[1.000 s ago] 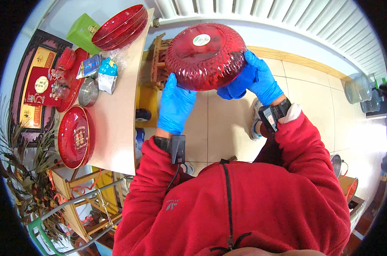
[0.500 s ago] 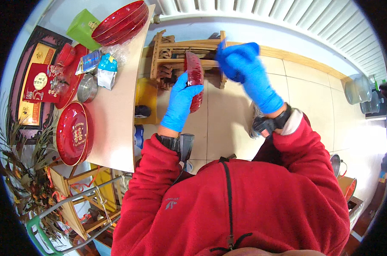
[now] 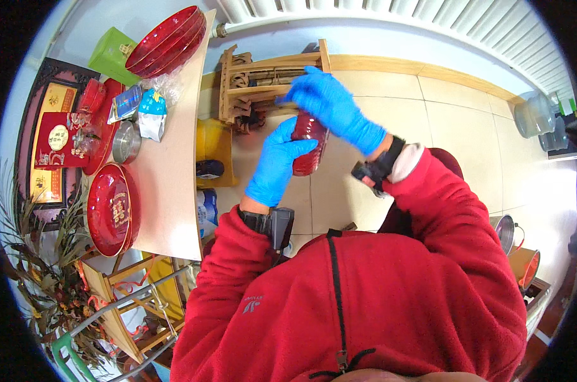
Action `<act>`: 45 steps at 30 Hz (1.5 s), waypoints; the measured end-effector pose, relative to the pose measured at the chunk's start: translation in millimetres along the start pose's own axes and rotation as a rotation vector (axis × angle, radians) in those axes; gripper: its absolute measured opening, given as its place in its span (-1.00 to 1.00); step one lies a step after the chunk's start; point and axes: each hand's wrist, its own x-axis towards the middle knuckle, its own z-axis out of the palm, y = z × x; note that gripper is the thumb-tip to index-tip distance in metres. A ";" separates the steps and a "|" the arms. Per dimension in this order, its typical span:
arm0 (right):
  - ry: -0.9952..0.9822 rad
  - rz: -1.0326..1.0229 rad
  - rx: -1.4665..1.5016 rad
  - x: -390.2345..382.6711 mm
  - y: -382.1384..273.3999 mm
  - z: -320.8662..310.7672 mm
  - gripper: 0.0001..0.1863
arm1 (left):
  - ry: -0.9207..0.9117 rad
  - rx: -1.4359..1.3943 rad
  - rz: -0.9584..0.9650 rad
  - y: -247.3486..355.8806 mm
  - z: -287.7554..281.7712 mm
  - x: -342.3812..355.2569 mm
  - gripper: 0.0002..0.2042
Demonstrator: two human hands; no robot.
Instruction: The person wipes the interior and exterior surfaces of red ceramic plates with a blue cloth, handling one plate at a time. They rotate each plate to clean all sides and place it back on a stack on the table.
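One ridged bowl [image 3: 308, 160], apparently plastic

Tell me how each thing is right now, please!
Left hand: gripping red dish
Red dish: held, tilted
Right hand: at the dish's upper end
Blue gloves: worn
Red jacket: zipped
Red bowls: stacked
Gold-printed dish: printed side showing
Wooden rack: loaded
Green box: cannot tell if shut

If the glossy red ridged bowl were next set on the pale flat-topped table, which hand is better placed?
Probably the left blue-gloved hand: it grips the bowl and is nearer the table. The right blue-gloved hand is at the bowl's upper end, farther from the table; its grip is unclear.
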 end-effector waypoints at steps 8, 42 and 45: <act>0.249 -0.551 -0.103 -24.5 -23.6 38.5 -0.56 | 0.131 -0.005 0.075 -9.2 -7.1 3.7 -0.58; 0.010 -0.303 -0.407 -21.8 -32.5 39.0 -0.65 | -0.102 1.162 0.583 -34.3 -26.4 31.5 -0.48; 0.213 -0.556 -0.101 -21.9 -34.0 35.5 -0.69 | -0.157 1.088 0.617 -33.1 -24.7 31.3 -0.50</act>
